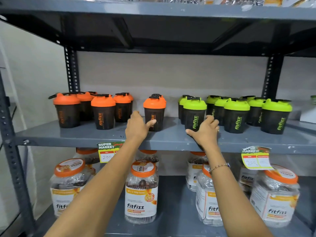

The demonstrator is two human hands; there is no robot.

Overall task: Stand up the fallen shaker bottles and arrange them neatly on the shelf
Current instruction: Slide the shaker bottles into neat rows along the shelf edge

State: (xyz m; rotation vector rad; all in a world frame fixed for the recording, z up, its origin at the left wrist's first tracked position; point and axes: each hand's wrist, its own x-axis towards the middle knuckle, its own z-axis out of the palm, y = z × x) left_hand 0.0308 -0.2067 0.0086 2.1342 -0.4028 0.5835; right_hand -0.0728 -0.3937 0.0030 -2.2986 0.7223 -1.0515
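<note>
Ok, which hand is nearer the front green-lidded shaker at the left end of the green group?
Right. The right hand touches that green-lidded shaker at its lower right side. The left hand is off to its left, with its thumb on the orange-lidded shaker.

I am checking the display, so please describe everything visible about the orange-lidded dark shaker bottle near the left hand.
The orange-lidded dark shaker bottle stands upright near the grey metal shelf's front edge, heading a row. Smoky translucent plastic body, orange vertical lettering, black flip cap. The left hand partly hides its lower left, thumb on its front.
</note>
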